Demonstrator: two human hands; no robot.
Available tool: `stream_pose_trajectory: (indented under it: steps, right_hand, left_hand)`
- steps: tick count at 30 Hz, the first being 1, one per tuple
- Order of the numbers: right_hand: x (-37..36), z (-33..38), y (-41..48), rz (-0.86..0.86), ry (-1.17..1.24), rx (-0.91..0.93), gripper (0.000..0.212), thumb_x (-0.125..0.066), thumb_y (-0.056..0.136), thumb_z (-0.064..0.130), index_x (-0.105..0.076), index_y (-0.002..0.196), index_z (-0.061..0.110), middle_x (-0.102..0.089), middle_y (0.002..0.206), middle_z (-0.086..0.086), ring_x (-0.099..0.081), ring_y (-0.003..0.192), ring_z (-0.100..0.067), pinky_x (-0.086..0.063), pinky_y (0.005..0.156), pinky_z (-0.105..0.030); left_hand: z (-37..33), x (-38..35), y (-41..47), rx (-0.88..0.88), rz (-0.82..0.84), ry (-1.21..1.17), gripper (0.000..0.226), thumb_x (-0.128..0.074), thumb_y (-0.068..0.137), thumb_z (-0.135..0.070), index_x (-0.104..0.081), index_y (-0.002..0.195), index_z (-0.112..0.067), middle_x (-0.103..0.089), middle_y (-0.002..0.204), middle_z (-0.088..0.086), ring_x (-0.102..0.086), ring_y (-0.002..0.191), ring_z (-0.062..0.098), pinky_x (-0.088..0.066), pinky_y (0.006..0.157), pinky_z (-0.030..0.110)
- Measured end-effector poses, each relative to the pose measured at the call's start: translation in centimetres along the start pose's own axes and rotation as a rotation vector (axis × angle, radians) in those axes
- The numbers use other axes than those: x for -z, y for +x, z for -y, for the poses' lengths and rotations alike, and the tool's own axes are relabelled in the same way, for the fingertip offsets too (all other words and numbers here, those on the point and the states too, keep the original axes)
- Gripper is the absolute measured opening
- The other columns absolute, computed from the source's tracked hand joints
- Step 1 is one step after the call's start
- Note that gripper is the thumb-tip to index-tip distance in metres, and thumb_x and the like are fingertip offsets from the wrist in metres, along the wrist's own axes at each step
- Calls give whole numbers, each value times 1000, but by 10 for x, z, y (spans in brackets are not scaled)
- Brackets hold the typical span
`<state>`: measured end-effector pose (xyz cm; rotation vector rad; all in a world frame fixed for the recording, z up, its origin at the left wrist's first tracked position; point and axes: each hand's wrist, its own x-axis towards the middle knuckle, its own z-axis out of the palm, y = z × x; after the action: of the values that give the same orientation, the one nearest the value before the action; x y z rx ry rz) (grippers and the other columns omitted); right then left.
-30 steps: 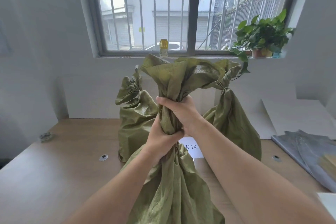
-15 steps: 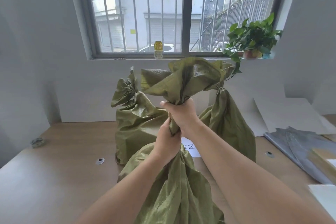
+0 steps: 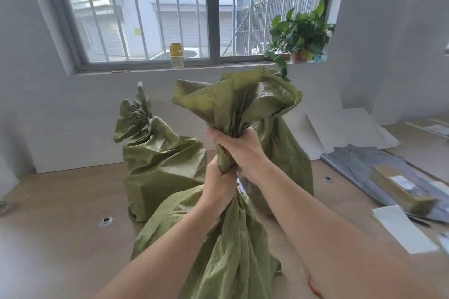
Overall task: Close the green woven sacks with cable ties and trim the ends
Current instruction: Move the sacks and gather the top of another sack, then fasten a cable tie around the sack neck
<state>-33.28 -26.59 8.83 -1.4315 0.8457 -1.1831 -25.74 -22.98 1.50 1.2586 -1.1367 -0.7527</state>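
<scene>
A green woven sack [image 3: 230,245] stands in front of me on the wooden table [image 3: 60,238]. Both hands grip its gathered neck. My right hand [image 3: 240,147] is the upper one, just under the flared mouth [image 3: 238,99]. My left hand [image 3: 220,183] grips the neck right below it. Behind stand two more green sacks with bunched tops: one at the left [image 3: 160,160], one at the right [image 3: 284,153] partly hidden by the held sack. I cannot make out a cable tie on any neck.
Grey sheets [image 3: 364,165] with a flat tan bundle [image 3: 401,188] lie at the right, a white card [image 3: 403,230] nearer me. Something thin and red [image 3: 313,284] shows below my right forearm. White boards [image 3: 352,128] lean on the wall. A can [image 3: 177,55] and a potted plant [image 3: 301,34] sit on the windowsill.
The view has shifted right and down. My hands have drawn the neck tighter, and the sack's mouth now flares wider above my right hand.
</scene>
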Motion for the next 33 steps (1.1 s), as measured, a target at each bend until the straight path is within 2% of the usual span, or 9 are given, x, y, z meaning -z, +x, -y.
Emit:
stream_pose_trajectory:
  steps: [4, 8, 11, 14, 16, 19, 22, 29, 33]
  right_hand:
    - [35, -19, -11, -109, 104, -5, 35, -78, 92, 35, -73, 115, 8, -81, 101, 2, -76, 97, -7, -59, 83, -20]
    - [76, -46, -27, -197, 87, -11, 20, -69, 100, 27, -66, 92, 9, -72, 71, 12, -70, 71, 0, -54, 65, -15]
    - [109, -66, -35, -289, 56, -25, 29, -59, 105, 26, -64, 93, 0, -70, 77, 4, -65, 71, -5, -50, 58, -13]
    - [140, -92, -39, -385, 72, -94, 38, -51, 107, 32, -68, 108, -2, -72, 107, -19, -67, 97, -30, -53, 56, -16]
    - [160, -111, -43, -446, 52, -112, 37, -53, 104, 38, -73, 107, 7, -73, 112, -15, -67, 109, -32, -55, 64, -19]
    - [191, -136, -50, -520, 10, -154, 29, -57, 101, 44, -78, 102, 24, -77, 105, 2, -70, 105, -24, -55, 86, -34]
    - [219, -157, -58, -578, 11, -198, 24, -61, 99, 42, -80, 96, 27, -78, 100, 2, -71, 100, -24, -54, 88, -39]
    - [279, -197, -81, -635, 13, -255, 33, -57, 89, 38, -80, 107, 24, -77, 90, 12, -67, 84, -6, -49, 68, -11]
    - [322, -222, -90, -707, 26, -302, 30, -55, 93, 28, -79, 110, 19, -75, 90, 12, -66, 80, -5, -50, 70, -11]
  left_hand:
    - [9, -28, 0, 42, 60, -22, 21, -47, 100, 8, -64, 92, -1, -62, 58, 0, -57, 51, 17, -48, 49, 27]
    - [32, -66, -3, 135, 115, -25, 22, -45, 103, 1, -67, 109, -1, -77, 78, 16, -73, 74, 41, -63, 69, 51]
    - [52, -96, -7, 196, 137, -42, 21, -44, 105, 1, -64, 111, 2, -78, 89, 21, -74, 84, 42, -63, 75, 49]
    - [76, -125, -10, 246, 140, -49, 17, -52, 106, -8, -67, 113, -7, -78, 100, 20, -76, 91, 38, -64, 81, 45]
    - [91, -143, -13, 256, 143, -23, 17, -55, 107, -18, -69, 115, -16, -79, 100, 13, -77, 92, 30, -64, 85, 43]
    - [106, -168, -19, 287, 117, -6, 10, -58, 106, -21, -68, 105, -18, -78, 100, 12, -75, 96, 27, -60, 83, 35]
    - [122, -195, -25, 305, 121, -4, 9, -60, 106, -21, -67, 101, -19, -77, 100, 10, -73, 95, 25, -55, 81, 31]
    - [153, -254, -34, 221, 139, 71, 16, -67, 102, -22, -74, 116, -19, -78, 108, -7, -71, 106, 12, -57, 97, 37]
    - [163, -286, -38, 192, 198, 124, 10, -67, 102, -22, -71, 103, -31, -76, 100, -12, -69, 97, 3, -55, 90, 26]
